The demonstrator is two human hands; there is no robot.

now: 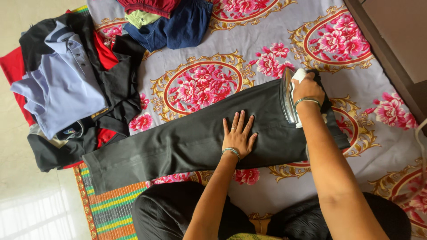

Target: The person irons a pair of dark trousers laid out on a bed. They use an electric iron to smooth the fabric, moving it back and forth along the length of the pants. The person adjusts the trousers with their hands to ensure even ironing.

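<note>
Floral sheet (267, 26), left hand (239, 133) flat on black trousers (178, 142), right hand (308, 89) gripping iron (289, 95)

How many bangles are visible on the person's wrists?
2: one bangle on the left hand pressing the dark trousers; another bangle on the right hand gripping the iron.

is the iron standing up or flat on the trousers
Tipped up: the iron shows its shiny soleplate sideways, gripped by the right hand.

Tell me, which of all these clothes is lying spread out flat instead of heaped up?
The dark grey trousers, stretched across the flowered sheet. The left hand presses them flat while the right hand holds the iron; the rest sit in piles.
</note>
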